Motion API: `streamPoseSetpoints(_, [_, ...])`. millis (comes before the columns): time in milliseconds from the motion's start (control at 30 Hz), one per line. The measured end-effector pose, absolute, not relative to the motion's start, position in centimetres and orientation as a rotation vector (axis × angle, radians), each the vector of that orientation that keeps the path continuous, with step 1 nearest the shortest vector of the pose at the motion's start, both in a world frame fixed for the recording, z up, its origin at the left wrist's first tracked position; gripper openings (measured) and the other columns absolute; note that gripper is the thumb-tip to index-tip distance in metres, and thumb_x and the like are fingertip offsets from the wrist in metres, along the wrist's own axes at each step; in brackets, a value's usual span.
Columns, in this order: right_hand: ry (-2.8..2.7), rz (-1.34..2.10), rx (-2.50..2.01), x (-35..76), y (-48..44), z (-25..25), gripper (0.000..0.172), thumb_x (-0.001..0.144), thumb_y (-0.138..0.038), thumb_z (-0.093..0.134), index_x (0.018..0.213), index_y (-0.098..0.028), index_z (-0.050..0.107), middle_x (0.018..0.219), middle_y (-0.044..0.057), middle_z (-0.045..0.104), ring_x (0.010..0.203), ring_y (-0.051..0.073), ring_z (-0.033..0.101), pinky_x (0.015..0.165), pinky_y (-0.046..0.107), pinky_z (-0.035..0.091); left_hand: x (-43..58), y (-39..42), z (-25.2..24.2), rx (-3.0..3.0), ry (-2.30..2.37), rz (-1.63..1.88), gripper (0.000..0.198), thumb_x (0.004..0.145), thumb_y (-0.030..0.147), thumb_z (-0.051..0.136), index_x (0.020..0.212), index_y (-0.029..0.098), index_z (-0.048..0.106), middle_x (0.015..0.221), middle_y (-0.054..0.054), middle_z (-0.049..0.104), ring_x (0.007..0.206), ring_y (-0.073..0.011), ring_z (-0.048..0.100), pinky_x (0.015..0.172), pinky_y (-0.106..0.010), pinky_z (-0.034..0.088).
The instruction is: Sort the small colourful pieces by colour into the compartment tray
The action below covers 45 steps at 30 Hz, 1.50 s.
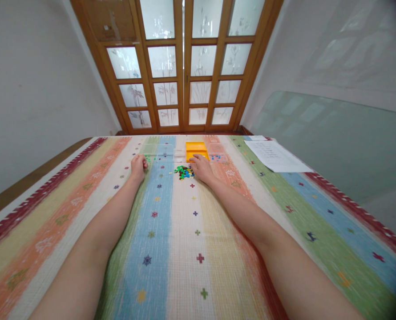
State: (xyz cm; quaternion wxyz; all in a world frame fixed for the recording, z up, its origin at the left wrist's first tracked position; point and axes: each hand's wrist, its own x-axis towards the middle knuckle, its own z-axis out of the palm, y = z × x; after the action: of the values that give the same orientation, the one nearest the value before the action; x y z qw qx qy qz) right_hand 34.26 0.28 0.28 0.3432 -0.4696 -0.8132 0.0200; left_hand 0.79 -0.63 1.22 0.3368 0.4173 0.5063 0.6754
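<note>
at the far part of the cloth-covered desk, our left hand has its fingers curled inward, though we cannot tell whether the tips meet or pinch anything. the fingers of our right hand bend over the near edge of the orange box, and we cannot tell whether they grip a piece.

just beside the right hand, on the desk, lies the heap of small pieces, green, blue, yellow and dark, jumbled together. we judge them very light and stiff, probably plastic, smooth enough to slip or flick away if we squeeze off-centre. thumb and forefinger tips on opposite edges should suit them best, taking loose ones from the rim of the heap.

a few green pieces sit near the left hand, and some blue pieces lie right of the box. the box seems light and rigid, so we would hold it by its side walls; pressing on one edge might tip or slide it. farther right rest paper sheets, thin and easily creased; beyond the desk stand glazed wooden doors.
</note>
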Motion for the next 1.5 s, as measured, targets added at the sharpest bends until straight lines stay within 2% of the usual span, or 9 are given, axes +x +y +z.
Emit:
streamPoseSetpoints(200, [-2.12,0.052,-1.197,34.3,0.2,0.4,0.028,0.102,-0.024,0.055,0.117,-0.019,0.078,0.135,0.014,0.067,0.124,0.028,0.061,0.111,0.044,0.047,0.1,0.1,0.7,0.917,1.29,1.802,0.02,0.071,0.031,0.062,0.078,0.023,0.046,0.063,0.006,0.044,0.049,-0.0079,0.043,0.047,-0.02,0.034])
streamPoseSetpoints(433, [-2.2,0.075,-1.209,34.1,-0.4,1.4,0.021,0.093,-0.016,0.058,0.095,-0.018,0.078,0.11,0.012,0.073,0.106,0.027,0.063,0.099,0.04,0.048,-0.3,0.3,0.5,0.914,1.37,1.806,0.023,0.077,0.035,0.068,0.092,0.02,0.059,0.073,0.003,0.059,0.053,-0.0073,0.052,0.051,-0.018,0.041])
streamPoseSetpoints(600, [-2.291,0.024,-1.199,34.1,-0.7,1.4,0.012,0.087,-0.019,0.066,0.093,-0.02,0.076,0.108,0.011,0.072,0.105,0.028,0.061,0.097,0.041,0.047,-0.2,-0.2,1.1,0.884,1.38,1.772,0.038,0.078,0.03,0.072,0.113,0.018,0.065,0.086,-0.002,0.071,0.056,-0.0074,0.059,0.056,-0.019,0.046])
streamPoseSetpoints(767, [-2.311,-0.005,-1.187,34.1,-0.6,1.3,0.009,0.088,-0.022,0.067,0.091,-0.02,0.075,0.109,0.011,0.071,0.105,0.029,0.059,0.097,0.042,0.046,0.1,-0.6,1.6,0.882,1.35,1.699,0.061,0.076,0.022,0.073,0.136,0.018,0.059,0.092,-0.003,0.076,0.057,-0.0082,0.062,0.057,-0.02,0.047])
streamPoseSetpoints(933, [-2.281,0.004,-1.159,34.1,-0.5,1.3,0.01,0.092,-0.024,0.065,0.093,-0.02,0.074,0.105,0.011,0.072,0.103,0.029,0.061,0.094,0.041,0.046,0.3,-0.4,1.1,0.967,1.374,1.662,0.051,0.075,0.022,0.068,0.126,0.017,0.064,0.098,-0.006,0.077,0.059,-0.0091,0.063,0.056,-0.02,0.048])
streamPoseSetpoints(1100, [-2.179,0.073,-1.165,33.9,-0.4,1.1,0.014,0.097,-0.023,0.058,0.094,-0.02,0.071,0.098,0.009,0.074,0.094,0.025,0.063,0.087,0.036,0.045,0.9,-0.3,0.1,1.207,1.445,1.584,0.041,0.079,0.024,0.065,0.119,0.018,0.069,0.094,-0.005,0.075,0.059,-0.0107,0.061,0.057,-0.022,0.049])
streamPoseSetpoints(1267, [-2.069,0.283,-1.134,33.5,-0.3,0.9,0.012,0.097,-0.022,0.057,0.094,-0.02,0.068,0.092,0.005,0.073,0.081,0.02,0.061,0.074,0.03,0.043,2.1,-1.1,-0.3,1.679,1.578,1.34,0.036,0.09,0.028,0.06,0.123,0.02,0.072,0.091,-0.005,0.076,0.067,-0.016,0.065,0.071,-0.029,0.053])
streamPoseSetpoints(1400, [-1.988,0.347,-1.088,33.0,0.2,0.8,0.011,0.094,-0.02,0.058,0.093,-0.019,0.069,0.094,0.006,0.073,0.085,0.02,0.062,0.078,0.03,0.044,3.6,-2.3,0.3,2.041,1.615,1.06,0.036,0.096,0.026,0.054,0.126,0.021,0.073,0.097,-0.005,0.079,0.087,-0.0209,0.071,0.089,-0.034,0.054])
streamPoseSetpoints(1500, [-1.959,0.393,-1.059,32.9,0.8,0.5,0.013,0.093,-0.019,0.059,0.092,-0.02,0.072,0.095,0.006,0.074,0.09,0.021,0.065,0.084,0.032,0.047,4.5,-2.8,0.5,2.204,1.572,0.951,0.036,0.095,0.026,0.055,0.126,0.021,0.074,0.099,-0.006,0.079,0.093,-0.0236,0.071,0.092,-0.036,0.053])
